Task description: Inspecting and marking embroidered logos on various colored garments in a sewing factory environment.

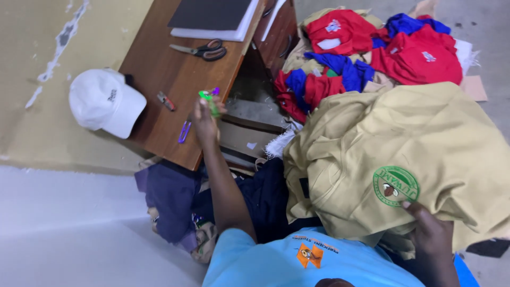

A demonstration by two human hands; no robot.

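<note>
1. A white cap (106, 101) of stiff cloth, round-crowned, sits on the left corner of the bench (159, 74), its brim hanging past the edge.
2. The bench is smooth brown wood veneer. On it lie a small red and grey object (166, 101) too small to make out, a purple thread snipper (184, 132) near the front edge, black-handled scissors (204, 50) with bare metal blades, and a dark flat board on a white pad (212, 18), cut off by the top of the frame.
3. The left hand (204, 118) is raised over the bench's front right corner, its grip closed on a small green and purple plastic thing (210, 98) held just above the wood; its exact kind is hard to tell.
4. Beside the bench a drawer (249, 125) stands open, its inside dim.
5. Below it, dark navy and purple cloths (170, 199) lie rumpled over the person's lap, partly hidden by the forearm.
6. A soft tan shirt (382, 143) with a round green printed badge is heaped to the right; the right hand (433, 239) rests on its lower edge, fingers pressed together on the fabric just under the badge.
7. Behind it, red and blue garments (393, 48) are piled on the grey concrete floor (489, 21).
8. At far left, a beige wall (32, 79) has flaked paint.
</note>
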